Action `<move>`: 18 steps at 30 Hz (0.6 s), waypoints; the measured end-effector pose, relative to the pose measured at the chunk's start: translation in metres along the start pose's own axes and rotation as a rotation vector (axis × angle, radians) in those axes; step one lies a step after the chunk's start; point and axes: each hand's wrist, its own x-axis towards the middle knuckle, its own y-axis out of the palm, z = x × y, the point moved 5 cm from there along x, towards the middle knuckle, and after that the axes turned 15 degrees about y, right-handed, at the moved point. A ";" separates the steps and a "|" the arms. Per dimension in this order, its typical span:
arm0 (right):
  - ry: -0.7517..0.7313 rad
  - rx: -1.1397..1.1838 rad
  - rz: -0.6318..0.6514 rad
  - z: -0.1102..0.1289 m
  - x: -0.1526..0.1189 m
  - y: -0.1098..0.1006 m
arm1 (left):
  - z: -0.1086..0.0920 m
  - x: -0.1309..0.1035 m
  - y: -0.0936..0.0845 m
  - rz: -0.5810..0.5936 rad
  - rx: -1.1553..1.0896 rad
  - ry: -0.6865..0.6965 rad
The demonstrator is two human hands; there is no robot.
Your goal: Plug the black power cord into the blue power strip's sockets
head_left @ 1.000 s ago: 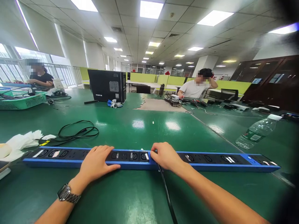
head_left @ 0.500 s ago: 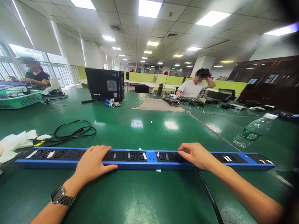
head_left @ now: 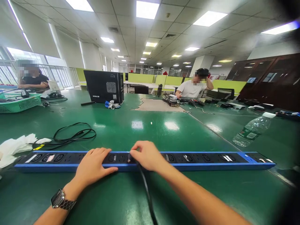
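A long, narrow power strip with a black socket face and blue metal edges (head_left: 197, 158) lies across the table with a glossy green top (head_left: 112, 200), spanning the lower middle of the frame from left to right. The left hand (head_left: 93, 165), at lower left of centre, rests across the strip, its thumb set well apart along the near blue edge and its other fingers laid over the face towards the far edge. A dark-faced wristwatch with a metal link band (head_left: 61, 199) is on that wrist. The right hand (head_left: 146, 154), at the lower centre, has its fingers pinched narrow around a small black plug (head_left: 129, 158) at the strip's face; whether the plug sits in a socket cannot be told. A thick black cable (head_left: 147, 187) runs from under this hand to the bottom edge.

A loosely coiled thin black cord (head_left: 81, 133) lies behind the strip at left, beside crumpled white tissue (head_left: 20, 145). A clear plastic bottle with a green label and white cap (head_left: 254, 129) is at the right.
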 end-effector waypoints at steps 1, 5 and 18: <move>0.004 -0.004 -0.004 0.009 0.005 0.013 | 0.000 0.000 0.000 0.002 -0.001 0.001; 0.041 -0.077 -0.009 0.024 0.023 0.040 | -0.001 0.001 -0.001 -0.006 -0.007 0.003; -0.040 -0.090 -0.144 0.010 0.004 -0.026 | -0.001 0.000 -0.001 -0.021 -0.015 0.011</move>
